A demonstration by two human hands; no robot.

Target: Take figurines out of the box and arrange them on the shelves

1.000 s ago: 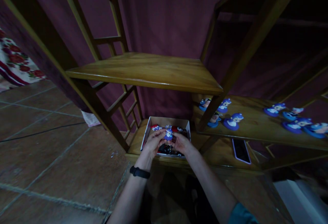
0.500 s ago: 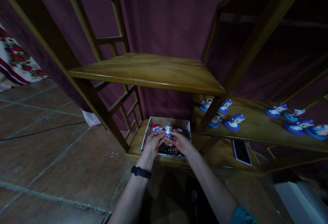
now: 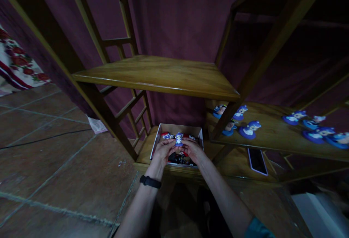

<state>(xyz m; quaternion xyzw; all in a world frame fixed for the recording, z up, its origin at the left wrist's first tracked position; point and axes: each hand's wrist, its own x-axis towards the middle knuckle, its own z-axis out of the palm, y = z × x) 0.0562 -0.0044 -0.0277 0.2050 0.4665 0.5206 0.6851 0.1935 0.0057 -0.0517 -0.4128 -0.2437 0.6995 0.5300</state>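
Observation:
A small figurine [image 3: 179, 138] with purple hair, a white body and a round purple base is held upright between my two hands. My left hand [image 3: 164, 150] grips its base from the left, a dark band around that wrist. From the right, my right hand [image 3: 193, 149] pinches the same base. Both hands are over an open cardboard box [image 3: 201, 136] with white outer sides. Inside it lie several more figurines [image 3: 167, 136] and dark and red pieces, too small to make out, partly hidden by my hands.
The box stands on the bottom board of a wooden shelf unit [image 3: 158, 76]. Several figurines on blue and purple bases, one being a purple-haired figurine [image 3: 249, 129], stand on the right shelf. Below them lies a phone [image 3: 257, 161]. A cable [image 3: 46, 139] crosses the tiled floor at left.
The figurine's base shows slightly more, and the figurine appears turned or tilted a little between my fingers. Both hands stay over the box.

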